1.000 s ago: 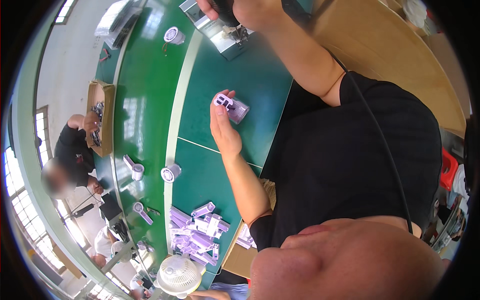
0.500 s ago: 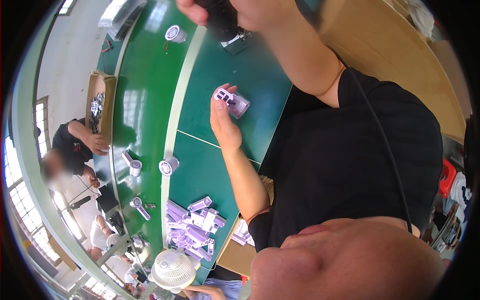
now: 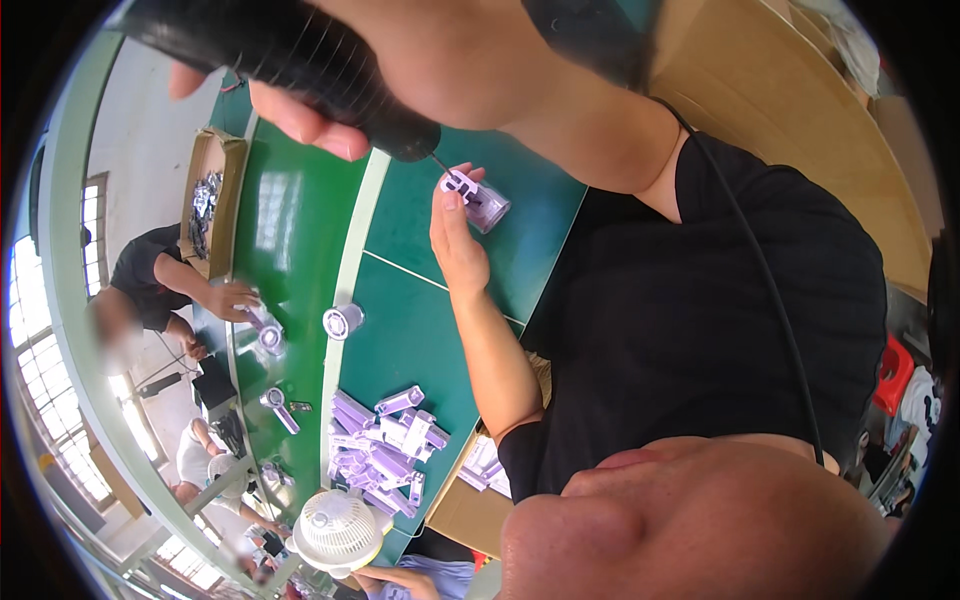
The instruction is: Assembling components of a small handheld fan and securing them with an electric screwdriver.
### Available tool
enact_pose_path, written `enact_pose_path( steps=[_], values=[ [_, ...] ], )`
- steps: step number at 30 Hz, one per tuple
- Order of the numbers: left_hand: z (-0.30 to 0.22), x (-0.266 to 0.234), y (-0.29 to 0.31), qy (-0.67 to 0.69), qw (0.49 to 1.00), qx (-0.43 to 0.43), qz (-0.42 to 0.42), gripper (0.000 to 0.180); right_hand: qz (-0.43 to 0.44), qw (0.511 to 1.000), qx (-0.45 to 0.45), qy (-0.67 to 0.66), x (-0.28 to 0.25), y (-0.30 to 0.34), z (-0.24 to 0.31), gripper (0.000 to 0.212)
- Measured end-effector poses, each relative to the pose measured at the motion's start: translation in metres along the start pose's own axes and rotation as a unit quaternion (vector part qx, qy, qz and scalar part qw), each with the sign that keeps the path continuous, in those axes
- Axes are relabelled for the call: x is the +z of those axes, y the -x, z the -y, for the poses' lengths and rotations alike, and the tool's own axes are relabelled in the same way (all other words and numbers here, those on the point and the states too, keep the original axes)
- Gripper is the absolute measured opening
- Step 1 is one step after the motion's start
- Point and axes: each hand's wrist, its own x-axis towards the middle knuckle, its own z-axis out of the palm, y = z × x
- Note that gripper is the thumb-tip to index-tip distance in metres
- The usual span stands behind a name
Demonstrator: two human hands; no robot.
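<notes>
My left hand holds a small lavender-and-clear plastic housing over the dark green table; its fingers are closed round the white end with dark openings. My right hand grips a black electric screwdriver with a ribbed body. The thin bit slants down to the white end of the housing, beside my left fingertips. Whether it sits on a screw is too small to tell.
Lavender plastic parts lie heaped near a white fan. A round lavender piece stands by the pale strip bordering the green belt. Across it, a co-worker's hand touches a lavender handheld fan, near a carton.
My right hand has brought the screwdriver down and left, its bit now at the housing. My left hand has barely moved. The co-worker's hand has reached the handheld fan.
</notes>
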Motion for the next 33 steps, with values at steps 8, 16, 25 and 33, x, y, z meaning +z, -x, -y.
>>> enact_pose_path(
  steps=[8,16,25,33],
  values=[
    [0.010,-0.004,-0.001,0.077,0.997,0.014,0.015,0.050,-0.019,0.987,0.157,0.013,-0.002,0.026,-0.040,0.063],
    [0.008,-0.004,-0.001,0.075,0.997,0.007,0.002,0.043,0.020,0.984,0.149,0.091,-0.009,0.037,-0.061,0.081],
    [0.018,-0.010,-0.001,0.099,0.995,-0.013,0.013,0.049,-0.005,0.991,0.133,-0.006,-0.010,0.040,-0.070,0.056],
    [0.026,-0.009,-0.001,0.134,0.990,-0.029,-0.030,0.057,0.012,0.990,0.139,-0.012,-0.015,0.049,-0.075,0.060]
  ],
)
